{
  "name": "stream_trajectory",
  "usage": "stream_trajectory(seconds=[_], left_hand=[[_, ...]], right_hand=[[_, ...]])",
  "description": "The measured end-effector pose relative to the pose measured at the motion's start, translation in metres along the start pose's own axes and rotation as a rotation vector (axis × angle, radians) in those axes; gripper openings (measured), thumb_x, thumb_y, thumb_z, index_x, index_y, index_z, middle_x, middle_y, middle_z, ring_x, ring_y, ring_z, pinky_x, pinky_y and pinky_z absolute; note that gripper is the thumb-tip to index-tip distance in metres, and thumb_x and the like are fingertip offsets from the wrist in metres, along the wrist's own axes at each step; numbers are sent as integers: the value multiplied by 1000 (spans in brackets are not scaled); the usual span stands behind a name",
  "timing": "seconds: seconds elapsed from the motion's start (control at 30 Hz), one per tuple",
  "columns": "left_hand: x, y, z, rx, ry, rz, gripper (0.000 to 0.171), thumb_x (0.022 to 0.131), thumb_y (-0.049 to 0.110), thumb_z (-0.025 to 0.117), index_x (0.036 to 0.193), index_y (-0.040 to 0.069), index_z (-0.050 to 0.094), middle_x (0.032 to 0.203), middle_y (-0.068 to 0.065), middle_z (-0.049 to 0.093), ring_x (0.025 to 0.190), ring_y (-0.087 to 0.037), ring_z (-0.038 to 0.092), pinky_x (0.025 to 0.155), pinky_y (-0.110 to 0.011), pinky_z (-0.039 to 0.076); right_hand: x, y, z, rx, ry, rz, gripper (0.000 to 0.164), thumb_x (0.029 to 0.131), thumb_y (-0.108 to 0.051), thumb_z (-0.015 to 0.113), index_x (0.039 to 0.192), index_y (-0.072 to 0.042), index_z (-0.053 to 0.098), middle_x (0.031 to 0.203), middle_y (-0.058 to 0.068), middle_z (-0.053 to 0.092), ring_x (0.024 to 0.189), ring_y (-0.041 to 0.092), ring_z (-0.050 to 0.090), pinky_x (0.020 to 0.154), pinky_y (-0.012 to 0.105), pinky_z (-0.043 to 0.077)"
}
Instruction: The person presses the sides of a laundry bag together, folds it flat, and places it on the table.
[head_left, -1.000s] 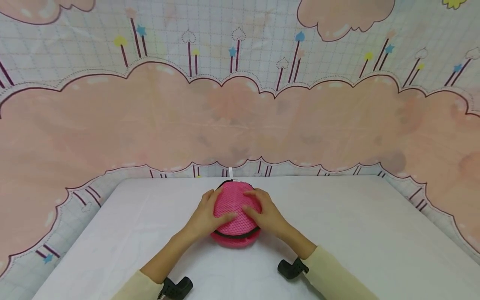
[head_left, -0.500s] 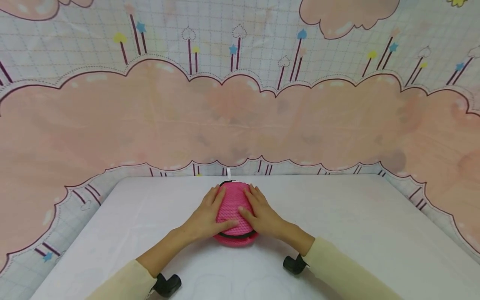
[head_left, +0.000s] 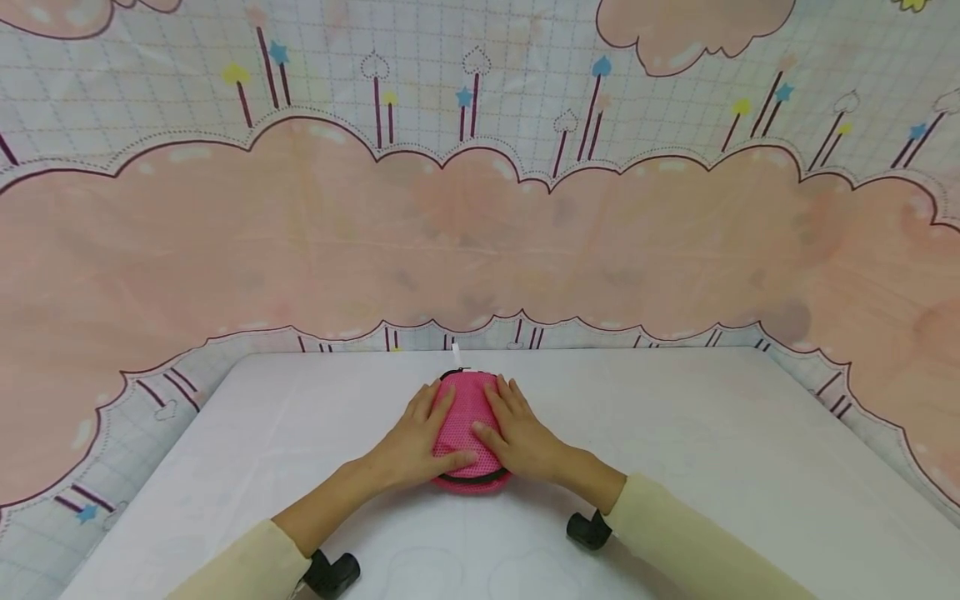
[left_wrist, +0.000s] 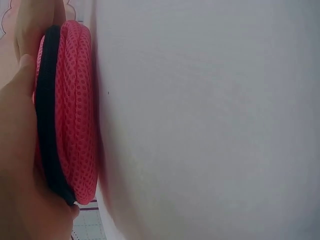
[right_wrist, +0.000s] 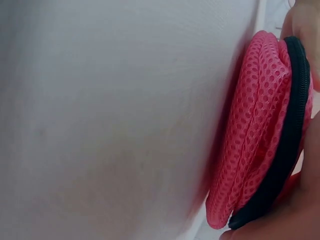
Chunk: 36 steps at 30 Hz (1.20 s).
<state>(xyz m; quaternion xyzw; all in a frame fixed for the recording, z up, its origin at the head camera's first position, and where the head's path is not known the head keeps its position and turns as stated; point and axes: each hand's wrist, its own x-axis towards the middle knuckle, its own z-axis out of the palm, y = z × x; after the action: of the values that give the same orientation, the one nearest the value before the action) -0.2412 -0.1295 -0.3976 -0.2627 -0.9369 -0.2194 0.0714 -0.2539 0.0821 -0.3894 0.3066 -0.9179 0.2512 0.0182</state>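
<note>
A round pink mesh bag (head_left: 467, 417) with a black zipper (head_left: 474, 479) rests on the white table at the middle of the head view. A white tag (head_left: 456, 356) sticks up from its far edge. My left hand (head_left: 411, 443) lies over the bag's left side, fingers straight and thumb across the near part of its top. On the opposite side, my right hand (head_left: 528, 442) presses in the same way, thumb pointing inward. Both wrist views show the bag's puffy mesh side (left_wrist: 75, 115) and the zipper band (right_wrist: 292, 120) above it, low against the tabletop.
The white table (head_left: 675, 433) spreads out on all sides of the bag. Behind it hangs a peach and white patterned cloth (head_left: 450, 242). A black wrist device (head_left: 588, 530) sits under the right sleeve, and another (head_left: 333, 573) under the left.
Both hands have gone from a spread, bent-finger grip to lying flatter on the bag, with straighter fingers. The bag's visible part between them has narrowed, and its far edge sits slightly lower.
</note>
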Motion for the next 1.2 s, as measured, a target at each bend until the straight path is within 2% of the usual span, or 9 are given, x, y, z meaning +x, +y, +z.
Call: stream_trajectory(seconds=[0.43,0.87,1.03,1.2], left_hand=[[1,0,7,48,-5,23,94,85,55,62,146,-8,27,150,-29,20,138,-48,17,106,-56,29],[-2,0,6,1,-21,-24,93,85,53,64,147,-6,27,152,-28,18,138,-48,15,105,-57,29],[-3,2,3,-9,-2,-40,95,84,58,63,148,-3,27,153,-25,17,140,-44,13,105,-56,30],[0,0,1,63,48,-24,96,84,63,58,148,-1,28,153,-24,20,141,-41,15,109,-52,25]], right_hand=[[1,3,5,-32,-34,10,70,102,-42,39,149,6,20,155,27,8,141,44,4,111,53,18],[6,3,7,-15,-58,27,71,100,-44,41,149,4,22,155,25,9,142,43,6,109,55,23],[5,-1,1,-28,-43,41,71,100,-46,41,148,4,25,155,26,13,141,44,6,110,55,21],[2,-5,-9,17,-16,64,69,101,-45,39,147,5,28,154,26,16,142,43,5,110,57,18]])
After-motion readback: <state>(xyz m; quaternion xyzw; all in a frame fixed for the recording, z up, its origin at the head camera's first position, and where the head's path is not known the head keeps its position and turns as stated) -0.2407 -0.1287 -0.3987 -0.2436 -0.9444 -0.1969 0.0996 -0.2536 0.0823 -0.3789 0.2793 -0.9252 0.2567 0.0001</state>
